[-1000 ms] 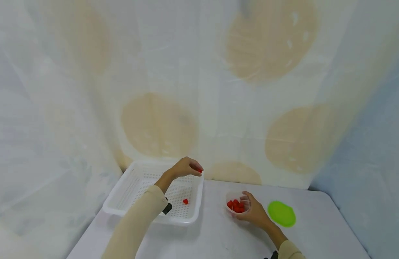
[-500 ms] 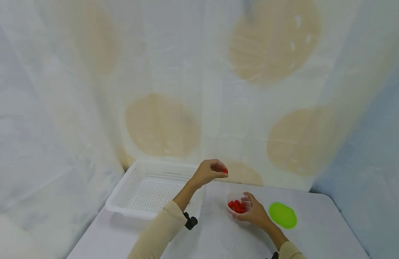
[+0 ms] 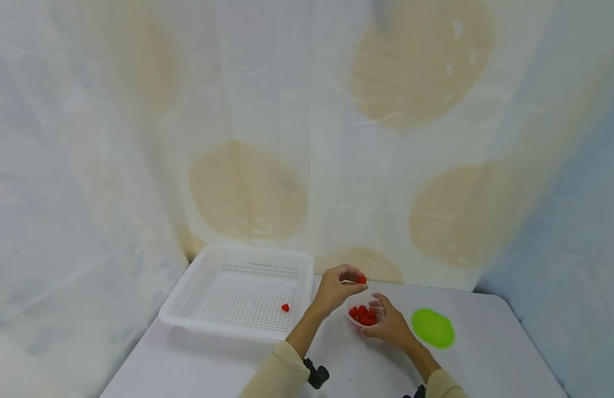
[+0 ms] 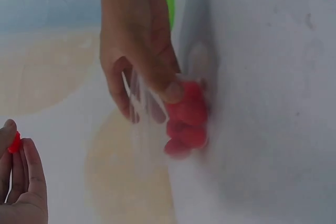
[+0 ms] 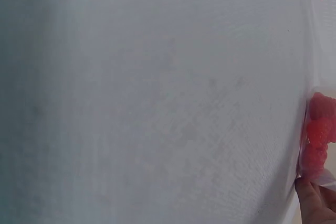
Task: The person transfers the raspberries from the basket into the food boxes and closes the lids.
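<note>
- The red piece [image 3: 361, 280] is pinched between thumb and fingertips of the left hand [image 3: 337, 287], held just above the clear cup [image 3: 365, 317].
- The clear cup stands on the table [image 3: 337, 359], full of more red pieces — the right hand [image 3: 391, 326] has its fingers curled round its wall.
- Left of the left fingers sits a white basket [image 3: 237, 290] with one red bit [image 3: 285, 307] on its floor.
- A green lid [image 3: 433, 328] lies just right of the right hand.
</note>
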